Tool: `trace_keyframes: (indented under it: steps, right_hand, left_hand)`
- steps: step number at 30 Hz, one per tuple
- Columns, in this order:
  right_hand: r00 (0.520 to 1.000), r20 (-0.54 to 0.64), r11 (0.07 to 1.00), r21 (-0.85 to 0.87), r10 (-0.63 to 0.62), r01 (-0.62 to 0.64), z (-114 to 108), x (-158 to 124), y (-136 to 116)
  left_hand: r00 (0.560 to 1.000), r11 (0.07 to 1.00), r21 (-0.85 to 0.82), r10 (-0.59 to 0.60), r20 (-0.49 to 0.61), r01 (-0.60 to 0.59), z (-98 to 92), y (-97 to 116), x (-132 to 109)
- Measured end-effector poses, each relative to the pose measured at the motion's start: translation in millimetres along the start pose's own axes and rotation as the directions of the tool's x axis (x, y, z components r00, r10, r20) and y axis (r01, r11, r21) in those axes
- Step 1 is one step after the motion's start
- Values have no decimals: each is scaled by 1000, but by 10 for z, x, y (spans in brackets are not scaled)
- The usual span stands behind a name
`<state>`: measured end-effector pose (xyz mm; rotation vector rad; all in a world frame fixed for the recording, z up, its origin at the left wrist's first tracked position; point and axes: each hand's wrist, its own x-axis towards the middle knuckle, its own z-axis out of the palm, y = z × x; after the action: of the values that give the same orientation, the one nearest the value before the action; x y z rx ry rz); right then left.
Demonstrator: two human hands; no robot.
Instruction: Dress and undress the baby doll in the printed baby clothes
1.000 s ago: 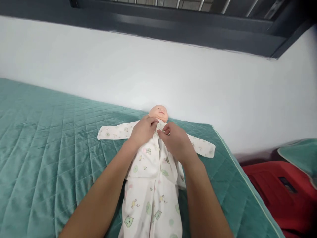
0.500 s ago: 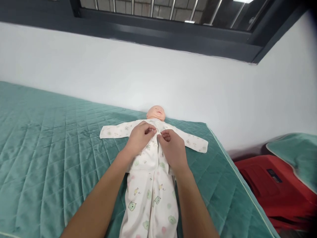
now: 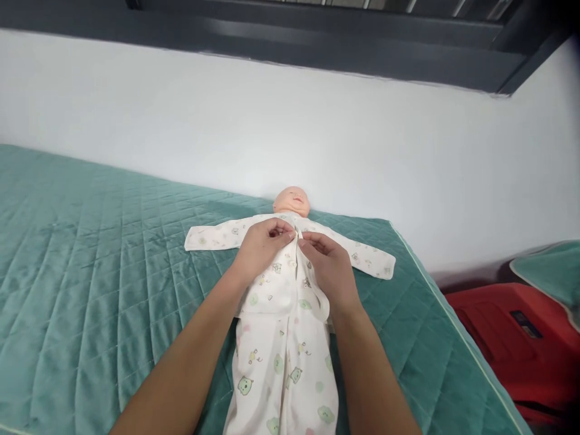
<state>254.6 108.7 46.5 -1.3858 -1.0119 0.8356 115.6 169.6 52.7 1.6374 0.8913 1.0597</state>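
Hardly shifted since half a second ago: both hands remain at the chest of the doll (image 3: pixel 292 200), meeting at the front opening of its shirt.

- Left hand (image 3: pixel 265 244): fingers curled in narrow, tips pinching the shirt's left front edge just below the collar.
- Right hand (image 3: pixel 328 269): fingers bent and close together, tips gripping the opposite front edge, almost touching the left hand's.
- Shirt (image 3: pixel 272 293): white, long-sleeved, printed with small green and pink animal figures. It is worn by the doll, with both sleeves spread flat out to the sides. The lower front edge on the right curls slightly open.
- Trousers (image 3: pixel 283 362): same white printed cloth, running from under the shirt hem toward the near edge of the view.
- Doll: lies on its back, bare head toward the wall (image 3: pixel 317 133), near the right end of the bed.
- Quilt (image 3: pixel 90 254): green, stitched in diamonds, covering the bed beneath the doll.
- Red box (image 3: pixel 512 338): on the floor beside the bed, well apart from the hands.
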Motion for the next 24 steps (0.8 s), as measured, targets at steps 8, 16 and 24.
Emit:
trace_keyframes:
  steps: [8, 16, 24]
  right_hand:
    - [1000, 20, 999, -32, -18, 18, 13, 1, 28]
    - [995, 52, 966, -243, -82, 92, 51, 17, 13]
    - [990, 72, 880, -453, -121, 141, 80, -29, -61]
  left_hand:
    - [999, 998, -30, -47, 2, 47, -29, -37, -13]
    - [997, 997, -60, -38, 66, 42, -73, -107, -14]
    - [996, 994, -109, 21, 90, -11, -78, -102, -40]
